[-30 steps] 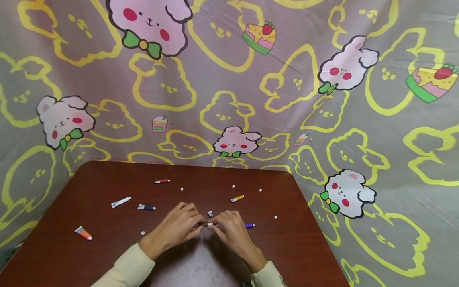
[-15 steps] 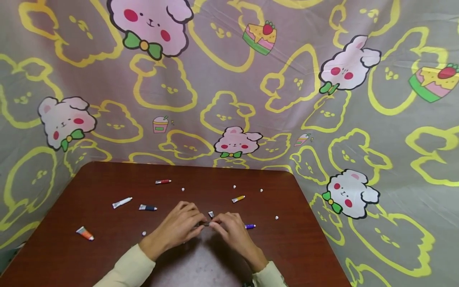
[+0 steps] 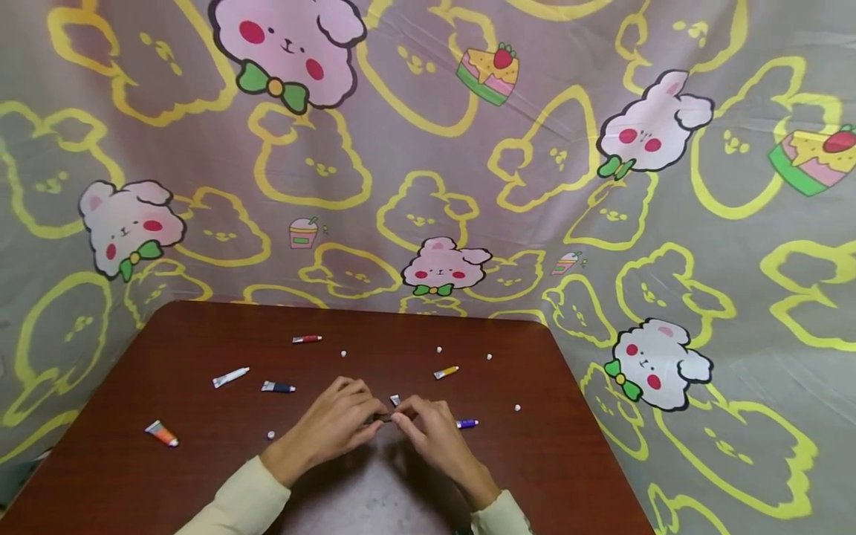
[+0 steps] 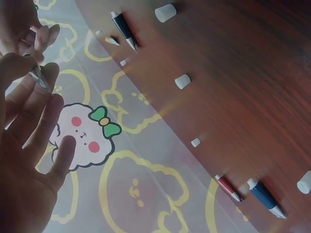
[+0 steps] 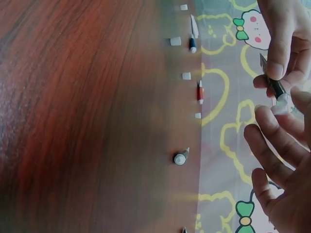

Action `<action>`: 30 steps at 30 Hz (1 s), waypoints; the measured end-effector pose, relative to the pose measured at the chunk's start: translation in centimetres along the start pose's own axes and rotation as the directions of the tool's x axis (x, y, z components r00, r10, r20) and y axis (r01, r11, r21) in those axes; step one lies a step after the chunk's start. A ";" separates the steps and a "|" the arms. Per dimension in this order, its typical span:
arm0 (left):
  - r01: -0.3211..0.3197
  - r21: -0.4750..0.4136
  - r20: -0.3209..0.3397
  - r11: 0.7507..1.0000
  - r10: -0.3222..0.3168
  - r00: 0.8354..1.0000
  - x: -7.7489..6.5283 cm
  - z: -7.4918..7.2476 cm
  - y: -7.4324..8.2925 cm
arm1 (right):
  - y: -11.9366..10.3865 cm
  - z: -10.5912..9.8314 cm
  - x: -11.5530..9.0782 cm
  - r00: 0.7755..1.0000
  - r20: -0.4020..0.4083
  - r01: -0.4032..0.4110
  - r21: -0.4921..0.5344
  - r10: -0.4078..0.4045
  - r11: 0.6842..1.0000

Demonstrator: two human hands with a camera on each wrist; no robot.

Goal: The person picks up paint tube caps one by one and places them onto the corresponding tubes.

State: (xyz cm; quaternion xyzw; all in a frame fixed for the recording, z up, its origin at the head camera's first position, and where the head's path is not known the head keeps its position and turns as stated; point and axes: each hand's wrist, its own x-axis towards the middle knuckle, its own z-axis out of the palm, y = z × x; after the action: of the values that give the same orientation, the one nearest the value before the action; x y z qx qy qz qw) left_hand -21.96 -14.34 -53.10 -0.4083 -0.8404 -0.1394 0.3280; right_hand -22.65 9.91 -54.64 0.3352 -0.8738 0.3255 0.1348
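Note:
Both hands meet above the table, around one small dark paint tube with a silver crimped end. My left hand pinches the tube's body between thumb and fingers. At the tube's other end, the thumb and forefinger of my right hand pinch a white cap; its remaining fingers are spread in the right wrist view. Whether the cap sits fully on the tube is hard to tell. Just beyond the right fingertips lies another dark tube, partly hidden. A purple tube pokes out beside the right hand.
On the brown table lie orange, white, navy, red and yellow paint tubes. Several loose white caps are scattered among them. A patterned curtain hangs behind and beside the table.
The white tip seen between the hands a second ago is now covered by the right fingers in the head view. Both hands stay in nearly the same place; the head view shifts slightly.

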 end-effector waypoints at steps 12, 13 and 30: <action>0.045 0.016 0.051 0.999 -0.045 0.998 -0.5 0.5 -0.5 | 0.2 -0.1 -0.5 0.999 0.005 0.043 0.011 -0.043 0.999; 0.057 0.018 0.057 0.998 -0.058 0.997 -0.5 0.5 -0.7 | 0.2 0.0 -0.6 0.998 0.029 0.054 -0.009 -0.054 0.998; 0.249 0.046 0.063 0.967 -0.252 0.966 -1.5 -2.2 -4.1 | -0.1 1.6 -0.8 0.981 0.191 0.061 -0.205 -0.021 0.977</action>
State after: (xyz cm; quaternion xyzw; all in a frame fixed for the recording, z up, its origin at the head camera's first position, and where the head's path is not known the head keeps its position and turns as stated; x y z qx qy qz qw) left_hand -23.49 -18.89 -52.31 -0.2971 -0.8984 -0.1496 0.2868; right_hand -21.99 9.20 -56.13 0.3663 -0.9050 0.1956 0.0930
